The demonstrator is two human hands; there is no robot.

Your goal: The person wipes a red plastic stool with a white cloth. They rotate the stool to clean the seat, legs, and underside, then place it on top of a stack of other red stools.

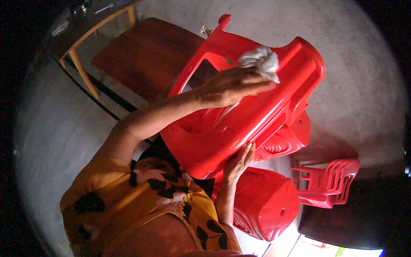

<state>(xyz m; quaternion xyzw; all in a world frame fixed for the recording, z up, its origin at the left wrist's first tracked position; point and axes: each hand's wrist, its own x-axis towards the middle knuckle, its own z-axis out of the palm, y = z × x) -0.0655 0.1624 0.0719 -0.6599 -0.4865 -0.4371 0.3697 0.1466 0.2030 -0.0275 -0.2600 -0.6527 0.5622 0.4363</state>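
A red plastic chair [199,154] lies tilted across the space before me, its smooth panels and cut-out openings facing up. My left hand [224,90] reaches over it and holds a crumpled whitish cloth [261,61] against the red surface. The cloth is slightly blurred. Along the chair's lower right edge, my right hand [239,162] grips the rim, with fingertips showing on top. Part of that hand's grip is hidden behind the rim.
Two red plastic stools, one lower [266,202] and one partly covered [282,138], sit right of the chair. Another red slatted chair [334,183] stands farther right. A dark brown board [144,54] and a wooden-legged table [80,70] are at upper left, over grey floor [64,141].
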